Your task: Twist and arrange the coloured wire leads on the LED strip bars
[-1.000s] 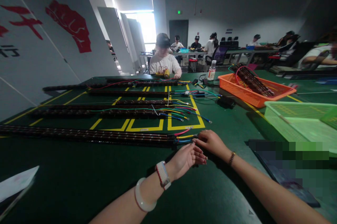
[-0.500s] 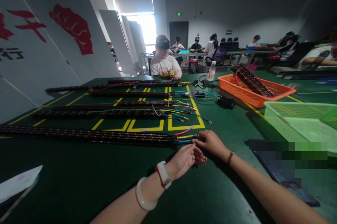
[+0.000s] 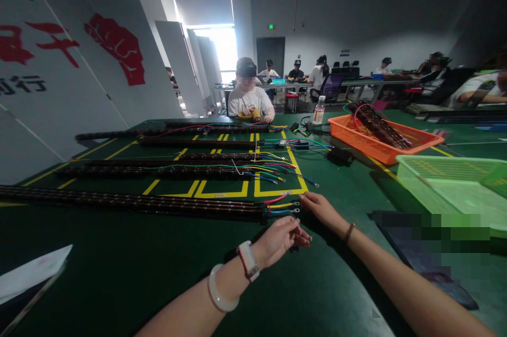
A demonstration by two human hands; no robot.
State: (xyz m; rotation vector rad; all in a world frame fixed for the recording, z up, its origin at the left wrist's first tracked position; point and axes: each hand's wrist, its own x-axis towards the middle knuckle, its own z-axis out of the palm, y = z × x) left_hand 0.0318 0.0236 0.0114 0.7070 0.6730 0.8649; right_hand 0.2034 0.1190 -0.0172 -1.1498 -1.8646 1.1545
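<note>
A long dark bundle of rods (image 3: 178, 204) lies across the near part of the green table. Red, yellow and blue wires come out of its right end, the yellow wire (image 3: 281, 205) and the blue wire (image 3: 280, 212) tipped with ring terminals. My right hand (image 3: 322, 210) rests just right of those terminals, fingers stretched toward them and apart from them, with nothing seen in it. Below the wire ends is my left hand (image 3: 279, 239), palm turned sideways, fingers loosely bent and apart. It holds nothing that I can see.
More wired bundles (image 3: 166, 169) lie on yellow-taped table markings (image 3: 232, 196). An orange basket (image 3: 356, 141) holds another bundle. A green basket (image 3: 435, 184), a dark flat object (image 3: 420, 258) and a bottle (image 3: 319, 111) stand right. Across the table sits a person (image 3: 249, 99) with a yellow tool.
My right hand has drawn slightly back to the right, uncovering the ring terminals. The left hand has barely moved. The view has shifted slightly.
</note>
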